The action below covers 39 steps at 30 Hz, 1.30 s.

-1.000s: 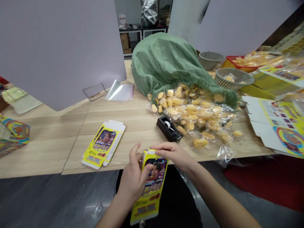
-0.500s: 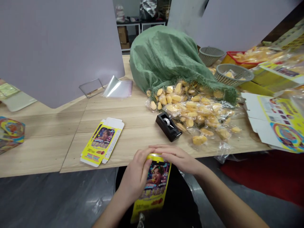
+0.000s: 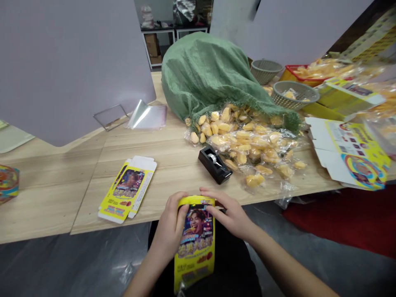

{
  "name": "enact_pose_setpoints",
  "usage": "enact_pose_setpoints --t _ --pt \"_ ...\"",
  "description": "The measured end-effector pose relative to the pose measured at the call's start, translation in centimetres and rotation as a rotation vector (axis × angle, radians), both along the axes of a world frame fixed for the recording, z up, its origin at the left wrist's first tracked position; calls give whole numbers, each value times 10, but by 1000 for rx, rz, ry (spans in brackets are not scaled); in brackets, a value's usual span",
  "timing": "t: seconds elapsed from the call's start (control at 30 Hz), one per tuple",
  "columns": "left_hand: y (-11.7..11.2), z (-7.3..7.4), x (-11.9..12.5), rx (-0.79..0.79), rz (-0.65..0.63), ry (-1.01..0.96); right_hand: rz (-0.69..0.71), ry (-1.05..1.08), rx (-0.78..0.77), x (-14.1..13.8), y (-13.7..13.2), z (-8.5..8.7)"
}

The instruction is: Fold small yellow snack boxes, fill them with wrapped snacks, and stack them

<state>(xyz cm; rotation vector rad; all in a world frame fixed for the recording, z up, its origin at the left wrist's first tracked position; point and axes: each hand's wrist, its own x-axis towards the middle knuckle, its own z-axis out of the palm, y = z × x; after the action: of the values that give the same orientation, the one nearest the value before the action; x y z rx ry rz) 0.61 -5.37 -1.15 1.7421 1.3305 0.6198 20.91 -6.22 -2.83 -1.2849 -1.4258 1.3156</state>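
A yellow printed carton (image 3: 196,243) stands upright on my lap, just below the table's front edge. My left hand (image 3: 171,222) grips its left side, thumb along the front and fingers round the back. My right hand (image 3: 231,212) holds its upper right corner, with the thumb on the front and the fingers behind the top. The carton's top looks folded down; whether anything is inside is hidden. A flattened carton of the same print (image 3: 126,189) lies on the table to the left. The black tape dispenser (image 3: 215,164) sits just beyond my hands.
Several wrapped yellow pieces (image 3: 244,144) spill from a green woven sack (image 3: 210,74). Clear film (image 3: 148,115) lies by a wire frame (image 3: 111,117). At right are a grey basket (image 3: 293,95), a red-rimmed tray (image 3: 297,74) and an unfolded printed box (image 3: 352,152).
My right hand has drawn back from across the carton's top to its right corner. The carton now stands straighter, facing me. The whole view has shifted slightly.
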Motion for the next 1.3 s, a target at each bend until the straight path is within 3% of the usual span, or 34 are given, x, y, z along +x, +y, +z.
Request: enact_pose_setpoints --t 0.13,0.23,0.3,0.37,0.43,0.57,0.67,0.77,1.0,1.17,1.3 --pt "5 -7 -3 -45 -51 -48 -77 16 25 -6 -12 -7" --pt "13 0 -10 35 2 -66 -70 161 -41 2 -8 -17" --pt "20 11 -16 247 158 -95 -307 220 -67 15 0 -28" --pt "28 20 -20 505 330 -148 -626 127 -88 32 13 -39" --pt "35 24 -21 672 363 -173 -750 -32 -170 49 30 -47" --pt "40 15 -11 744 95 -44 -579 -70 -404 71 66 -44" --pt "38 6 -5 776 25 32 -493 -13 -493 75 81 -37" --pt "37 3 -6 788 51 23 -493 73 -482 70 78 -38" --pt "43 -1 -11 735 196 -20 -683 283 -274 44 45 -48" --pt "45 -2 -7 715 199 -4 -717 330 -286 37 44 -47" --pt "44 0 -2 731 218 -2 -820 315 -246 34 38 -70"
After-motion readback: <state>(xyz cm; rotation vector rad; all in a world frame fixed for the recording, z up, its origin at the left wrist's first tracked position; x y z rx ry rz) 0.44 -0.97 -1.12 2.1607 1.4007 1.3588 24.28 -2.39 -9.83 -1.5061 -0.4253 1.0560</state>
